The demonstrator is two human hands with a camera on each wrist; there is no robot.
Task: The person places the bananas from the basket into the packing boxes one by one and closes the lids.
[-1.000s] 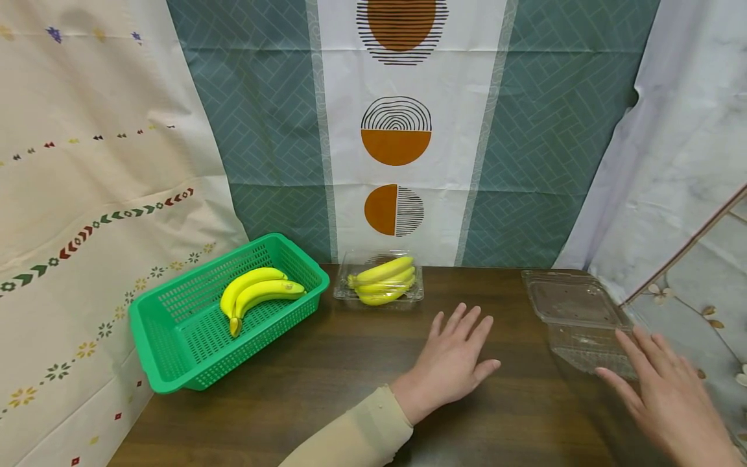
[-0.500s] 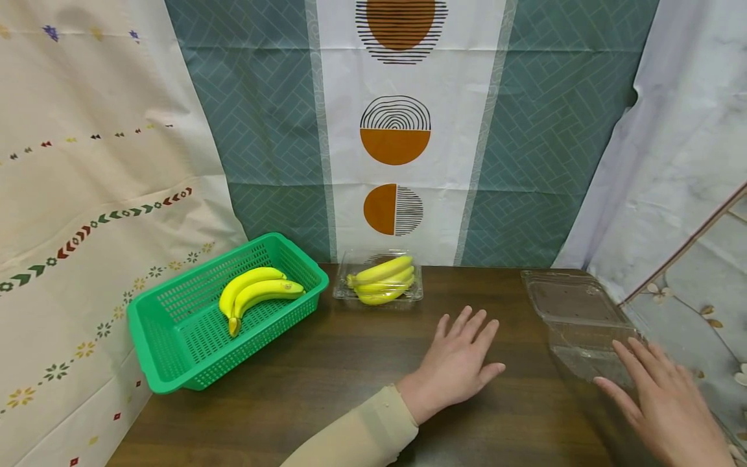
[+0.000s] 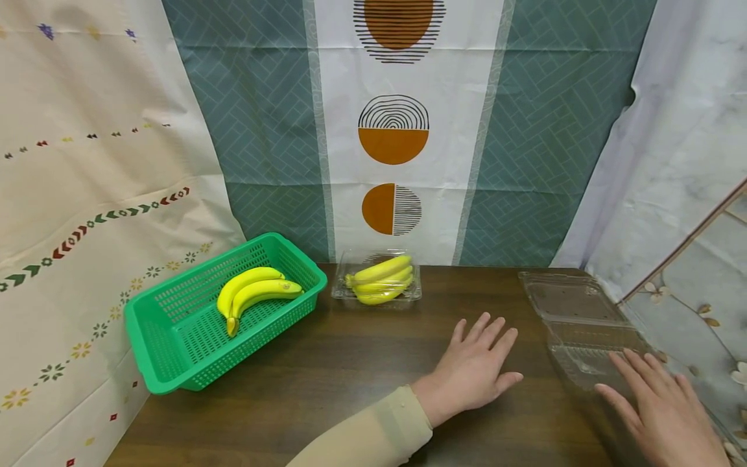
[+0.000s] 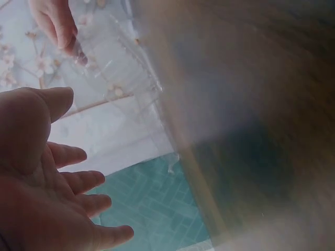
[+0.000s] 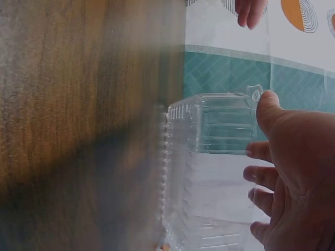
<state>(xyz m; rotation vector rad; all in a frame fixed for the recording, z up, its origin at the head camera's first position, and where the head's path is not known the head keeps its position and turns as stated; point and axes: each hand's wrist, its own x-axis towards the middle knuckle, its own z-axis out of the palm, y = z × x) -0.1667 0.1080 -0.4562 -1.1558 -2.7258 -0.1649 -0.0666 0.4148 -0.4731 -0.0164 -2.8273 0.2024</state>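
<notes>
In the head view, my left hand (image 3: 469, 370) hovers over the middle right of the table, palm down and fingers spread, holding nothing. Its straight, separated fingers show again in the left wrist view. My right hand (image 3: 665, 408) is at the near side of a clear plastic clamshell box (image 3: 574, 301) lying unfolded at the right. In the right wrist view its fingers reach along the box's wall (image 5: 225, 130), and the thumb is beside a corner tab (image 5: 255, 93). Whether they touch the plastic I cannot tell. The fingers look extended, not curled.
A green basket (image 3: 175, 363) at the left holds a small bunch of bananas (image 3: 257, 292). Another clear box (image 3: 338, 292), at the back middle, has bananas (image 3: 382, 279) inside. Patterned cloths (image 3: 268, 130) hang behind and beside the brown table (image 3: 327, 376).
My left hand has drifted right and slightly nearer. The right hand has moved down a little, and the near half of the unfolded box appears lowered. Bananas and basket are unmoved.
</notes>
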